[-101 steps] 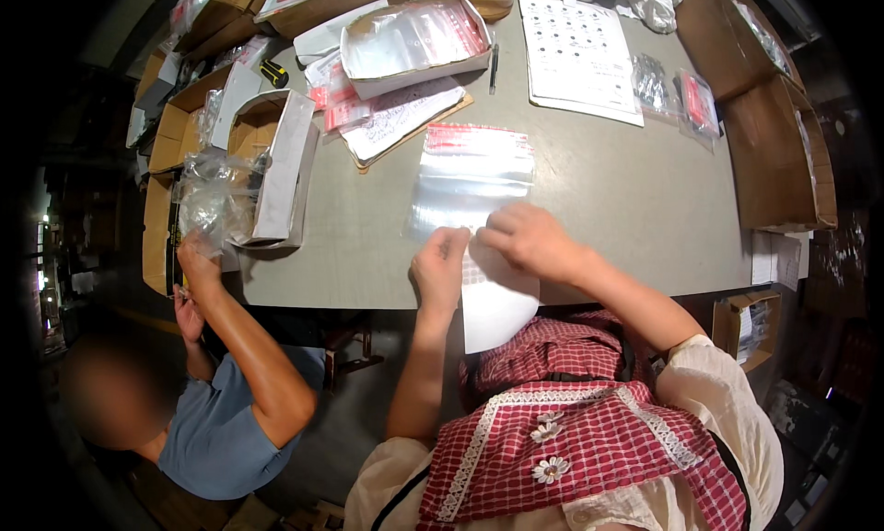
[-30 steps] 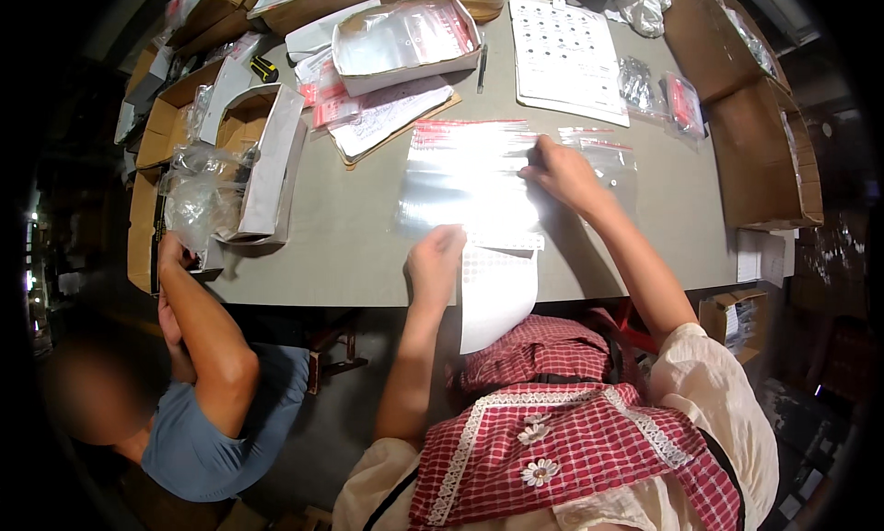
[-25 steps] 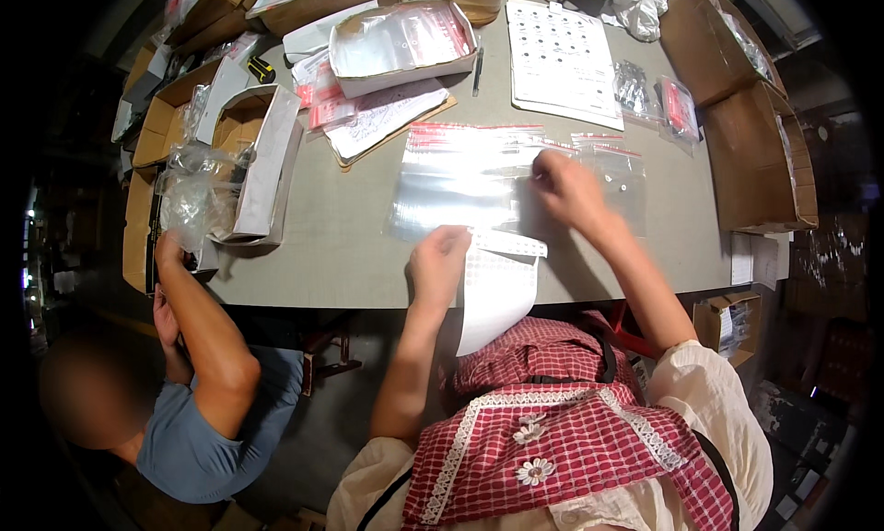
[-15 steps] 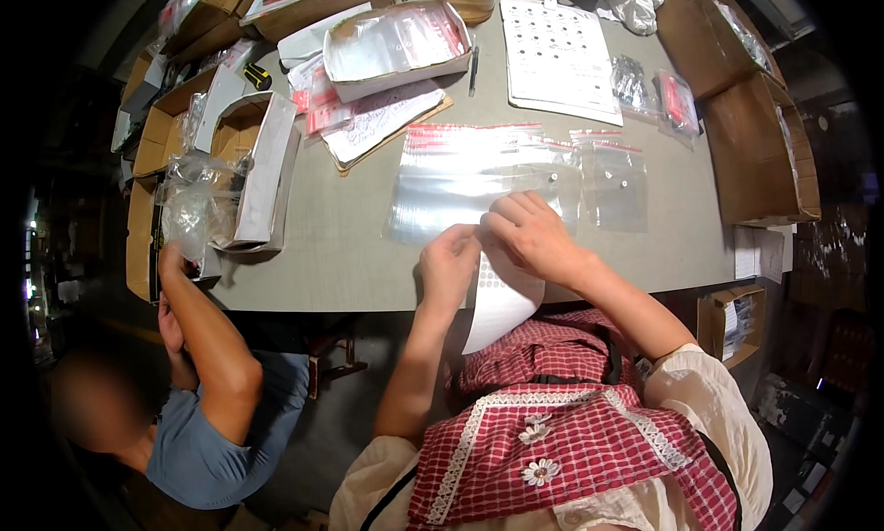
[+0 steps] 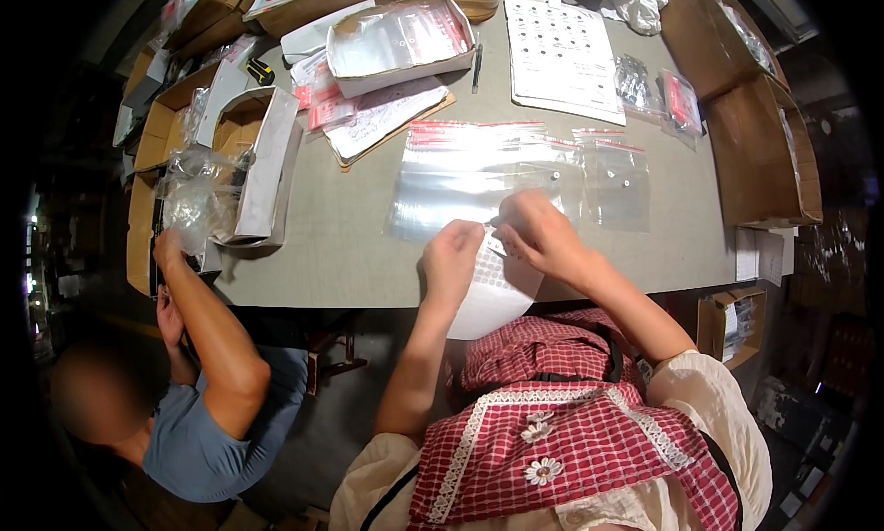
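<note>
Sticker sheet (image 5: 493,291) is hanging over the near edge of the table (image 5: 341,255), just below the big clear bag (image 5: 465,176), its dotted white face curling down toward the person's lap. Left hand (image 5: 451,259) is pinning the sheet's top edge, fingers curled down on it and holding it flat. Right hand (image 5: 539,236) is pinching at the sheet's upper corner, thumb and forefinger closed narrow on what is probably one small sticker, too small to confirm. Peeling well likely means keeping the sheet pressed taut and lifting slowly from the corner. Both forearms are angling inward from the near edge, wrists bent, elbows apart. Smaller red-topped bag (image 5: 615,181) is lying just right of the big bag.
</note>
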